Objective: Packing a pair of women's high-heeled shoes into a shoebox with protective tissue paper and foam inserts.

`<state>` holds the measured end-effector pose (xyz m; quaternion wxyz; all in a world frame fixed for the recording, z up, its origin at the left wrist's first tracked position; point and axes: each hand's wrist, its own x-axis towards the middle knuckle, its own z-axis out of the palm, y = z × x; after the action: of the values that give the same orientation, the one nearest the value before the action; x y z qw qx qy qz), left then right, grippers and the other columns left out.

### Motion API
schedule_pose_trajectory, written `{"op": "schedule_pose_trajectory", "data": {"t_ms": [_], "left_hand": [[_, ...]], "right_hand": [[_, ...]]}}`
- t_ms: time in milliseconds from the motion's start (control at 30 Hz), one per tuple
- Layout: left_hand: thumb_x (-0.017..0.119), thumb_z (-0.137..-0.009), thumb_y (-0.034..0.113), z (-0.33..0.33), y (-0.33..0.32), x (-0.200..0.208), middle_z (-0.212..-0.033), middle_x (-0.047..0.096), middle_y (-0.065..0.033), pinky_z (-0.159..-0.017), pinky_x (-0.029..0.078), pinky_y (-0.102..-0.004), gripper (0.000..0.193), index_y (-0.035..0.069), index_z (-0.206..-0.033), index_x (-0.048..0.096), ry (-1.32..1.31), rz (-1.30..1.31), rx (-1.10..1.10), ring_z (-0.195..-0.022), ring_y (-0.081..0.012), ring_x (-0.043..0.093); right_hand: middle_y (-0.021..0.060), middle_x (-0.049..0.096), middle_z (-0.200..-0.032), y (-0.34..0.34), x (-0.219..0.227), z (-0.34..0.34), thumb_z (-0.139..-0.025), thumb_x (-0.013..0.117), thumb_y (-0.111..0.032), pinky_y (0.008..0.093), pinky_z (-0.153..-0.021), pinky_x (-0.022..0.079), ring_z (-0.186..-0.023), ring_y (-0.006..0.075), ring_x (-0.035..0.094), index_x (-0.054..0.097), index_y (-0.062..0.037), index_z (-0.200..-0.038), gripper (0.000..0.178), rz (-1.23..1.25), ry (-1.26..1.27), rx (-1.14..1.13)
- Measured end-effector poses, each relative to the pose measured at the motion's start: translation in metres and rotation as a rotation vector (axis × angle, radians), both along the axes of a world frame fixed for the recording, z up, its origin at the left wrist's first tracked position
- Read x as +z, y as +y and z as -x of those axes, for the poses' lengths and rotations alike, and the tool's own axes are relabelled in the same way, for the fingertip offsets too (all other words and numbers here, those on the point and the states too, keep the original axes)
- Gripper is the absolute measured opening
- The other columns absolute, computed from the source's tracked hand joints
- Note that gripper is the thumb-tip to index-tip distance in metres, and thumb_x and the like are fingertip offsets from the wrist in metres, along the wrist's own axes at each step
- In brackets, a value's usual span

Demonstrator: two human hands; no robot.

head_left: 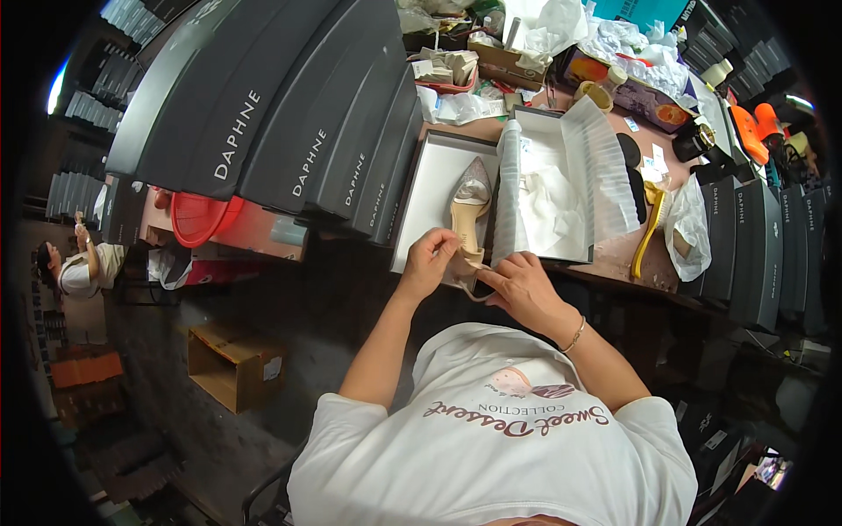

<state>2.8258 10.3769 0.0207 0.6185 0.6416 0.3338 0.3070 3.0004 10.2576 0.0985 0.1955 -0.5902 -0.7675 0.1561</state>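
Observation:
A pointed shoe [469, 219] with a glittery toe and a beige insole lies over a shallow box part [429, 189], white inside with a dark rim. Its toe points away from me. At the heel end, my left hand [428, 264] pinches the shoe's upper edge. Just right of it, my right hand [529, 292] has its fingers closed on the thin ankle strap [476, 296], which loops toward me. The fingers partly hide the heel. Beside the shoe stands an open shoebox [578, 255] with white tissue paper [553, 203] and a translucent wrapping sheet [605, 175].
Dark shoeboxes [298, 123] stand in a row at the left, more boxes [745, 237] at the right. A yellow-handled brush [651, 235] lies near the right table edge. A red basin [200, 217] and a cardboard box [232, 364] are at the left; clutter covers the table's back.

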Motion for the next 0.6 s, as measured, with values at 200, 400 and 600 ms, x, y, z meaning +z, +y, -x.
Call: {"op": "schedule_pose_trajectory", "data": {"t_ms": [200, 400, 600], "left_hand": [[0.058, -0.094, 0.018, 0.016, -0.001, -0.018, -0.083, 0.060, 0.0017, -0.072, 0.044, -0.0204, 0.019, 0.000, -0.096, 0.061, 0.061, -0.019, 0.013, -0.078, -0.0051, 0.053], [0.060, -0.092, 0.015, 0.014, -0.003, -0.012, -0.089, 0.062, -0.0054, -0.074, 0.046, -0.0250, 0.018, -0.002, -0.092, 0.062, 0.053, 0.018, 0.052, -0.080, -0.0115, 0.057], [0.060, -0.091, 0.014, 0.022, -0.008, -0.024, -0.100, 0.062, -0.0062, -0.077, 0.045, -0.0244, 0.017, -0.002, -0.093, 0.063, 0.062, 0.009, 0.120, -0.087, -0.0113, 0.057]], "right_hand": [[0.0035, 0.054, -0.077, -0.023, 0.001, -0.006, -0.075, 0.069, -0.032, 0.0363, -0.083, 0.035, -0.083, 0.0206, 0.052, 0.066, -0.0109, -0.081, 0.022, 0.091, -0.254, 0.002], [0.0065, 0.055, -0.080, -0.030, -0.014, -0.008, -0.079, 0.069, -0.017, 0.0344, -0.066, 0.044, -0.075, 0.0215, 0.057, 0.061, -0.0049, -0.090, 0.018, 0.272, 0.062, -0.049], [0.0078, 0.062, -0.100, -0.052, -0.007, -0.037, -0.094, 0.052, -0.005, 0.0270, -0.075, 0.052, -0.081, 0.0136, 0.062, 0.053, -0.0021, -0.105, 0.012, 0.733, 1.368, -0.233]]}}
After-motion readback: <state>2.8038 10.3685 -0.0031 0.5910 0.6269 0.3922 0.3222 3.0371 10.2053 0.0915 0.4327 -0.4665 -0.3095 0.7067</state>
